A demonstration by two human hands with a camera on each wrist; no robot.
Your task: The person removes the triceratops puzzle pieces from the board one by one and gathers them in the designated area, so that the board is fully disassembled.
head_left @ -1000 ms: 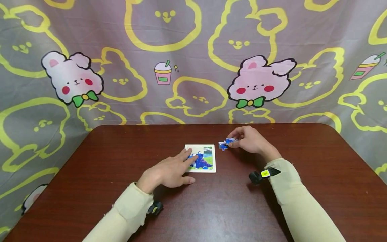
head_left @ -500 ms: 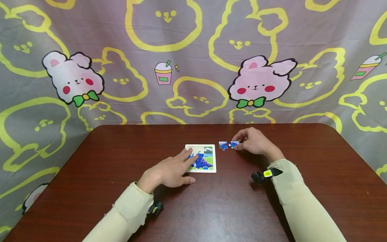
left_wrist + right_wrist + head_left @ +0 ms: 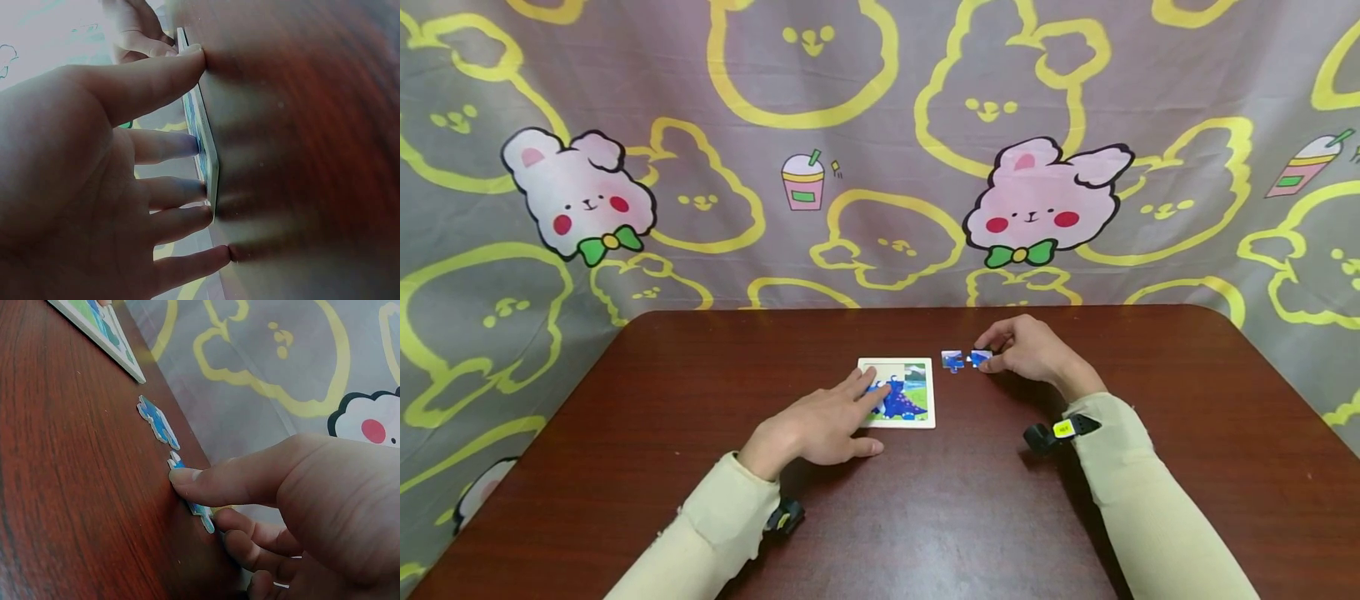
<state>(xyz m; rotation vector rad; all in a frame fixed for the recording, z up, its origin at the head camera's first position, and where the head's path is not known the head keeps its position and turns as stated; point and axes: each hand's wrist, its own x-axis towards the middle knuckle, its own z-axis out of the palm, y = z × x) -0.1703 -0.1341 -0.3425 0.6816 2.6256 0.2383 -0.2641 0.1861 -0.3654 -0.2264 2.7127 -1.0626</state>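
My left hand (image 3: 831,423) rests with spread, straight fingers on a white-framed jigsaw puzzle (image 3: 933,400) showing a blue dinosaur. Its thumb and little finger touch the table in the left wrist view. The puzzle's top row shows a bare pale area (image 3: 891,370), partly covered by the fingers. To the right of the frame, my right hand (image 3: 1026,350) pinches a blue puzzle piece (image 3: 199,510) between thumb and fingers at table level. Another blue puzzle piece (image 3: 952,360) lies flat between that piece and the frame, a narrow gap from the pinched one.
A dark reddish-brown wooden table (image 3: 917,508) carries everything. Behind its far edge hangs a grey curtain (image 3: 880,158) with yellow outlines and cartoon rabbits. Each forearm wears a black wrist device (image 3: 1051,435).
My right hand has moved slightly right with its puzzle piece, which overlapped the other piece in view a second ago and now sits apart beside it. My left hand has stayed on the puzzle.
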